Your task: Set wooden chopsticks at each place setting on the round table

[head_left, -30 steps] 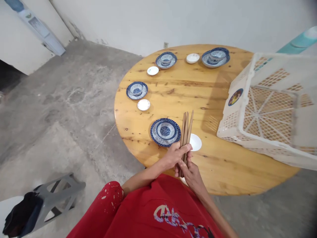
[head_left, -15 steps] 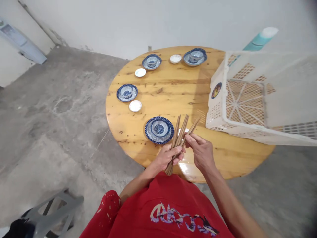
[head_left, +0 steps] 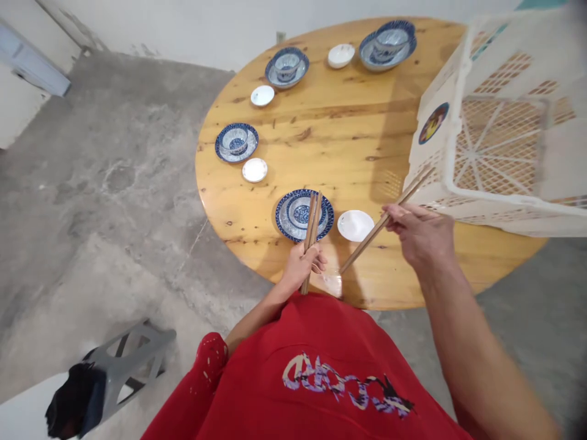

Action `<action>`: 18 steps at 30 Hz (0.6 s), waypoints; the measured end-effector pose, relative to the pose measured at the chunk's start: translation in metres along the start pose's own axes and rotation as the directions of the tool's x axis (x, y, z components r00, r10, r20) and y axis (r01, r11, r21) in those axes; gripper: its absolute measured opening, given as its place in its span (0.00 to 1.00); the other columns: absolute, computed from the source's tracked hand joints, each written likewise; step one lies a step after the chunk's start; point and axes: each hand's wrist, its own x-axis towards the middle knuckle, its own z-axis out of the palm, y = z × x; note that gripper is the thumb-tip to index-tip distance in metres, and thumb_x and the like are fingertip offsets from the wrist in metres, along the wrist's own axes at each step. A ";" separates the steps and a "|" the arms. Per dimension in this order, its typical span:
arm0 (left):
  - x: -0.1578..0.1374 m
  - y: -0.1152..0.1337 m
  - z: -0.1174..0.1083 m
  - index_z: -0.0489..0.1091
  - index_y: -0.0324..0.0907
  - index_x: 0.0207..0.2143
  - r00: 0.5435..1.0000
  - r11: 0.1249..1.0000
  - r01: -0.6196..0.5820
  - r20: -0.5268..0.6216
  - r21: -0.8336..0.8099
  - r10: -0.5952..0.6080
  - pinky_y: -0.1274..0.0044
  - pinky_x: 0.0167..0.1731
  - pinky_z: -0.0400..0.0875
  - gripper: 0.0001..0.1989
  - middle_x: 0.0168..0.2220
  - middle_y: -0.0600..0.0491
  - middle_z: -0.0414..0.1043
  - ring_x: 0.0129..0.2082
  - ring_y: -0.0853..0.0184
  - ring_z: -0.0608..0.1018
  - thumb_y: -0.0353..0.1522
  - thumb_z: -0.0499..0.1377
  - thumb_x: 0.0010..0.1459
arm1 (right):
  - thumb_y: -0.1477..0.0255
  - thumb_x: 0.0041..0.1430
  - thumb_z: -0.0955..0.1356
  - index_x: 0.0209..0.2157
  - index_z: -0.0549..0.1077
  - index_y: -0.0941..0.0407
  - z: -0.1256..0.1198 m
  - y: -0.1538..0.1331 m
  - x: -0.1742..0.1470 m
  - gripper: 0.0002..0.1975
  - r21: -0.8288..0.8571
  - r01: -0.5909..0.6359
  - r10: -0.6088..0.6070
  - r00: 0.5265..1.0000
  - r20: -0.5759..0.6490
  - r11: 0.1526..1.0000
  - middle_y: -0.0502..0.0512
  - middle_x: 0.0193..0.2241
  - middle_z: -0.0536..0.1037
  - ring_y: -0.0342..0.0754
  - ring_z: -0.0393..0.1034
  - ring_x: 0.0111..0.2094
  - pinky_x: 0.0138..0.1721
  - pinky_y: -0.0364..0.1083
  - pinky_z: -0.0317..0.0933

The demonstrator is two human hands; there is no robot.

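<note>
Two bunches of brown chopsticks are in my hands over the near edge of the round wooden table [head_left: 348, 140]. My left hand [head_left: 303, 266] is closed in a fist around the bundle of chopsticks [head_left: 312, 227], which stands nearly upright with its tips over the near blue-patterned plate [head_left: 283, 223] and the bowl on it. My right hand [head_left: 422, 235] pinches a pair of chopsticks [head_left: 389, 215] between thumb and fingers; the pair slants from near left up toward the white plastic crate [head_left: 504, 122] on the right. A small white saucer [head_left: 355, 225] lies on the table between my hands. Three more blue plate-and-bowl sets with white saucers sit along the far and left rim.
</note>
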 end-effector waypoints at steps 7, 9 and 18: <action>-0.012 0.004 -0.020 0.66 0.41 0.34 0.986 0.993 -0.076 -0.140 0.086 0.088 0.81 0.19 0.62 0.16 0.24 0.57 0.71 0.17 0.75 0.70 0.46 0.59 0.58 | 0.72 0.49 0.78 0.19 0.75 0.59 0.015 0.033 0.049 0.12 -0.324 -0.175 0.230 0.963 0.140 0.930 0.50 0.17 0.70 0.39 0.60 0.19 0.22 0.40 0.57; -0.015 0.006 -0.021 0.66 0.41 0.34 0.985 0.992 -0.078 -0.144 0.103 0.093 0.81 0.19 0.62 0.16 0.24 0.57 0.71 0.17 0.75 0.70 0.45 0.58 0.58 | 0.76 0.51 0.77 0.20 0.75 0.59 0.025 0.041 0.056 0.11 -0.407 -0.221 0.300 0.944 0.140 0.886 0.48 0.16 0.68 0.39 0.59 0.18 0.21 0.39 0.54; -0.022 0.000 -0.018 0.66 0.41 0.34 0.986 0.995 -0.056 -0.154 0.082 0.068 0.80 0.19 0.62 0.16 0.24 0.57 0.71 0.17 0.75 0.68 0.46 0.58 0.59 | 0.71 0.55 0.73 0.19 0.73 0.58 0.031 0.054 0.070 0.13 -0.741 -0.074 0.295 0.940 0.172 0.668 0.51 0.15 0.69 0.46 0.66 0.21 0.24 0.43 0.56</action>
